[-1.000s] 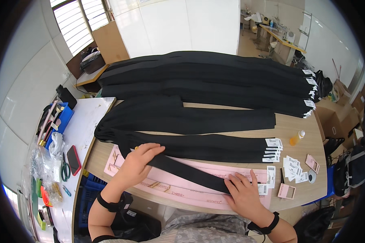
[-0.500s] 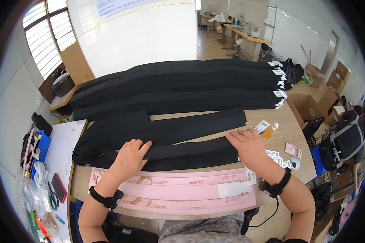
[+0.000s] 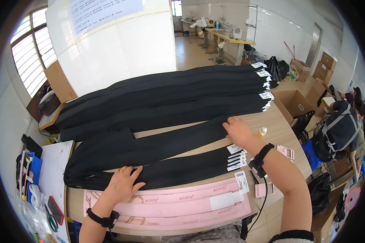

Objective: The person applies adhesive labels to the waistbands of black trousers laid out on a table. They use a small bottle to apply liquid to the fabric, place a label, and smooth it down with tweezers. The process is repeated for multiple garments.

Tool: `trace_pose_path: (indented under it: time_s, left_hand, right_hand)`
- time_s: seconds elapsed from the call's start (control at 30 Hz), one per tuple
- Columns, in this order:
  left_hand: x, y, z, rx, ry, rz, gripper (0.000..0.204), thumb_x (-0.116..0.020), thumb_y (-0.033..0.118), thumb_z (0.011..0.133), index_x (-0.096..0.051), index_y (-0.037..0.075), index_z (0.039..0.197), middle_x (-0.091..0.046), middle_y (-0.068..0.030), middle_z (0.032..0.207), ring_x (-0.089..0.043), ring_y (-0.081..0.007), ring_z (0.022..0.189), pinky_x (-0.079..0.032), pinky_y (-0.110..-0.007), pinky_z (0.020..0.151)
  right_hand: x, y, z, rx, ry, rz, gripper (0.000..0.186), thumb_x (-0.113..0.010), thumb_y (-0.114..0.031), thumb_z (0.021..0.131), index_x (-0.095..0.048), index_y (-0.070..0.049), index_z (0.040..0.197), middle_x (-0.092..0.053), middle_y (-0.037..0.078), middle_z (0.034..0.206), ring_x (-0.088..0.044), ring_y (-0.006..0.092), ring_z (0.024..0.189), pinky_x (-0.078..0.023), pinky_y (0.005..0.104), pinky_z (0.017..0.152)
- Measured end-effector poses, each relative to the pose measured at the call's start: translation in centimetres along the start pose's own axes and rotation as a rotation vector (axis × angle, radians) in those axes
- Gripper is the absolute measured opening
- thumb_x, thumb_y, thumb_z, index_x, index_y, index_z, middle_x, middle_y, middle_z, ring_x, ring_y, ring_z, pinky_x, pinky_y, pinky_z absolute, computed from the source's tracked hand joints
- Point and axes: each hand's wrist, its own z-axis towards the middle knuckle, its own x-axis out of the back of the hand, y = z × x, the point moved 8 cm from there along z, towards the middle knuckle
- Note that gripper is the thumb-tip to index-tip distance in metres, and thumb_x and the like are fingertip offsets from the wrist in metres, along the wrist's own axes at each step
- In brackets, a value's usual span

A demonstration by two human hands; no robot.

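Observation:
My left hand (image 3: 123, 184) lies with fingers spread on the nearest group of black fabric strips (image 3: 188, 166), which has white labels (image 3: 237, 163) fanned at its right end. Farther forward and right, my right hand (image 3: 237, 131) has curled fingers on the end of a middle black strip (image 3: 176, 135), which joins the nearer one in a loose bend at the left. Below them lie long pink printed boards (image 3: 158, 208) with a white patch. Several more long black strips (image 3: 158, 105), labelled at their right ends, stretch across the back of the table.
A small yellow bottle (image 3: 260, 133) and pink case (image 3: 285, 152) stand right. A white side table (image 3: 56, 162) holds a blue bin (image 3: 35, 178), scissors (image 3: 52, 222) and phone (image 3: 56, 210). Cardboard boxes (image 3: 288, 103) and another person (image 3: 340, 125) are at the right, sewing machines (image 3: 237, 33) behind.
The narrow black strip held across the pink boards moved forward onto the black strips, uncovering the boards. My right hand moved farther forward; my left hand's fingers spread. The view tilted up.

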Motion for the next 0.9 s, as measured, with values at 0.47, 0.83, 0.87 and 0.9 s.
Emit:
trace_pose_path:
  time_s: [0.47,0.83,0.87,0.9]
  left_hand:
    - [1.8,0.0,0.6,0.072,0.161,-0.039,0.057,-0.070,0.040,0.098,-0.063,0.002,0.140,-0.065,-0.0225,0.125,-0.062,-0.0376,0.116,-0.049,-0.047,0.102]
    - [4.2,-1.5,3.8,0.095,0.498,0.096,0.042,-0.071,0.002,0.084,-0.072,0.004,0.125,-0.069,-0.0190,0.132,-0.066,-0.0346,0.120,-0.046,-0.053,0.110]
    - [6.0,-1.7,3.2,0.078,0.610,0.044,0.038,-0.065,-0.004,0.084,-0.075,0.004,0.120,-0.072,-0.0184,0.129,-0.070,-0.0342,0.116,-0.050,-0.051,0.107]
    - [7.9,-1.1,2.1,0.051,0.707,0.037,0.041,-0.063,-0.007,0.083,-0.074,0.004,0.121,-0.072,-0.0196,0.129,-0.070,-0.0351,0.116,-0.052,-0.048,0.104]
  right_hand:
    - [3.8,0.3,-0.9,-0.065,0.286,-0.102,0.021,-0.081,-0.017,0.083,-0.066,-0.010,0.096,-0.069,0.005,0.088,-0.069,0.0268,0.095,-0.049,0.0451,0.085]
    - [20.8,-4.1,-13.6,0.065,0.585,0.577,0.016,-0.071,0.003,0.088,-0.061,-0.004,0.098,-0.073,0.012,0.091,-0.070,0.0343,0.077,-0.054,0.0402,0.067]
    - [21.5,-4.3,-15.2,0.092,0.603,0.567,0.016,-0.070,0.005,0.088,-0.062,-0.004,0.099,-0.075,0.012,0.093,-0.070,0.0346,0.078,-0.055,0.0394,0.068]
    - [21.2,-4.5,-16.8,0.126,0.576,0.519,0.018,-0.069,0.006,0.087,-0.065,-0.003,0.102,-0.077,0.013,0.104,-0.073,0.0341,0.082,-0.058,0.0372,0.070]
